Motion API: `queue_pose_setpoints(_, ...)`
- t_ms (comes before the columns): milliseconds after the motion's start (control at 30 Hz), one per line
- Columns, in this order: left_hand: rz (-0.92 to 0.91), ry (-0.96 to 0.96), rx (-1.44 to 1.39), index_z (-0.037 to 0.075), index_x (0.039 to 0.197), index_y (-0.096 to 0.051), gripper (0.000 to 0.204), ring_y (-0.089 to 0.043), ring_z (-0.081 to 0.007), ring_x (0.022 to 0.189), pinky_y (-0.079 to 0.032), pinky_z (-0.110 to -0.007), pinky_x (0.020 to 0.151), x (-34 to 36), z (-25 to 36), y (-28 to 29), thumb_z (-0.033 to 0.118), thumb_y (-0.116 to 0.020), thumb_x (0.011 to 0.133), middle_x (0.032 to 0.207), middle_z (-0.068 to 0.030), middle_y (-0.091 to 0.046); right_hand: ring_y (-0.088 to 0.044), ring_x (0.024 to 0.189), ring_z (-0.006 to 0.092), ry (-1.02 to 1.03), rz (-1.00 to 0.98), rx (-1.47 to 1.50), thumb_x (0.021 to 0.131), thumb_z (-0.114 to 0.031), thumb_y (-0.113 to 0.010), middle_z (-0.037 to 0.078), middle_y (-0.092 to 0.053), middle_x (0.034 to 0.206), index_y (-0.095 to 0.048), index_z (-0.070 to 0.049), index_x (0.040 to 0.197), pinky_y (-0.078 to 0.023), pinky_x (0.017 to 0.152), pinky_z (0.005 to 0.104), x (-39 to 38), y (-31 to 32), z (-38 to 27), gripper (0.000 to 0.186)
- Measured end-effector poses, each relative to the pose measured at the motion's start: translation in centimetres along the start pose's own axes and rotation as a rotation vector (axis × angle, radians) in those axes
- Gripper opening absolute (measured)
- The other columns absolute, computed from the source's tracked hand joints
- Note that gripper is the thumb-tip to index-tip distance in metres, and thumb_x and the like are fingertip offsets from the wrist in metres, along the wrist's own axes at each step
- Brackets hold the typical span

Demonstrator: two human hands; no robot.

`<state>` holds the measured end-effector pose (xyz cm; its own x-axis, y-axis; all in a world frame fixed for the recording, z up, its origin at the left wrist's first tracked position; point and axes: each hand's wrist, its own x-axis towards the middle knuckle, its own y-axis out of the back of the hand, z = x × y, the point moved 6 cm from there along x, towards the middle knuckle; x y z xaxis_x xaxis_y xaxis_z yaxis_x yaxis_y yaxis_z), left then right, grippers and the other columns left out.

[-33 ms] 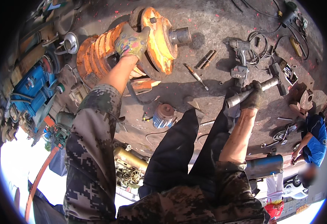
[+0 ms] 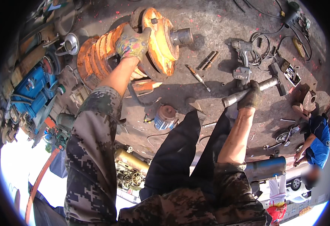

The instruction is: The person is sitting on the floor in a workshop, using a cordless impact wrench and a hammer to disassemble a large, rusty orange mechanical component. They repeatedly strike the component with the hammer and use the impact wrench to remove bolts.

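My gloved left hand [image 2: 131, 41] grips the upper part of a heavy orange machine component [image 2: 161, 45], whose stubby steel shaft [image 2: 181, 37] points right. My right hand [image 2: 250, 95], in a dark glove, is closed round the thick metal handle of a sledgehammer [image 2: 278, 77], its black head to the right. Just above that hand lies a grey cordless impact wrench [image 2: 242, 51]. Between my hands on the stained floor [image 2: 202, 96] lie short rusty rods [image 2: 211, 60] and a slim metal tool [image 2: 197, 78].
Blue machinery [image 2: 31, 86] crowds the left. A small motor [image 2: 165, 117] and a gold cylinder [image 2: 133, 160] sit lower centre. Hoses [image 2: 297, 34] coil at upper right, near a socket box [image 2: 291, 75]. A co-worker in blue [image 2: 317, 143] bends at right, beside scattered metal parts [image 2: 302, 103].
My right hand and the hammer have shifted slightly left, with the handle's near end further left than before. My left hand stays on the orange component.
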<state>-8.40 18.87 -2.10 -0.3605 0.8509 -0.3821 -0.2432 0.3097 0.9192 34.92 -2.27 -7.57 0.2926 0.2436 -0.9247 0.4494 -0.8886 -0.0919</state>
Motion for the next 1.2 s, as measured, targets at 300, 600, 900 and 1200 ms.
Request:
queue_pose_setpoints(300,0.03,-0.065,-0.055,-0.009,0.126,-0.06,0.082,-0.071,-0.0422,0.108,-0.054,-0.051,0.094,1.3,-0.6,-0.6,0.059,-0.072,0.081,0.115,-0.027,-0.072,-0.055,0.049,0.0148,-0.323,-0.473,-0.912,0.084,-0.006,-0.067,0.004,-0.057,0.068,-0.059,0.0,0.1,-0.045,0.041,0.031,-6.9,-6.5,13.7,0.019)
queue_pose_setpoints(600,0.027,-0.075,-0.105,-0.007,0.123,-0.061,0.076,-0.071,-0.0424,0.107,-0.053,-0.049,0.094,0.5,-0.5,-0.6,0.055,-0.073,0.082,0.114,-0.0266,-0.072,-0.054,0.049,0.0158,0.086,-0.025,-0.119,0.092,-0.01,-0.063,0.003,-0.057,0.07,-0.056,-0.008,0.087,-0.047,0.043,0.0317,-0.2,0.1,-1.8,0.01)
queue_pose_setpoints(900,0.04,-0.057,-0.072,-0.008,0.123,-0.06,0.079,-0.071,-0.0415,0.107,-0.054,-0.049,0.094,0.8,-0.3,-0.9,0.058,-0.073,0.081,0.113,-0.0269,-0.072,-0.055,0.045,0.0177,-0.463,-0.48,-0.778,0.086,-0.005,-0.069,0.006,-0.057,0.067,-0.057,0.001,0.104,-0.047,0.041,0.0325,-5.3,-5.3,14.3,0.022)
queue_pose_setpoints(1200,0.013,0.013,-0.057,-0.006,0.123,-0.061,0.073,-0.072,-0.0411,0.106,-0.054,-0.047,0.094,-0.4,0.4,0.6,0.053,-0.074,0.081,0.112,-0.0243,-0.074,-0.054,0.047,0.0169,0.063,-0.003,-0.271,0.091,-0.006,-0.063,0.004,-0.055,0.067,-0.054,-0.005,0.089,-0.048,0.041,0.033,-0.1,-2.0,1.6,0.01)
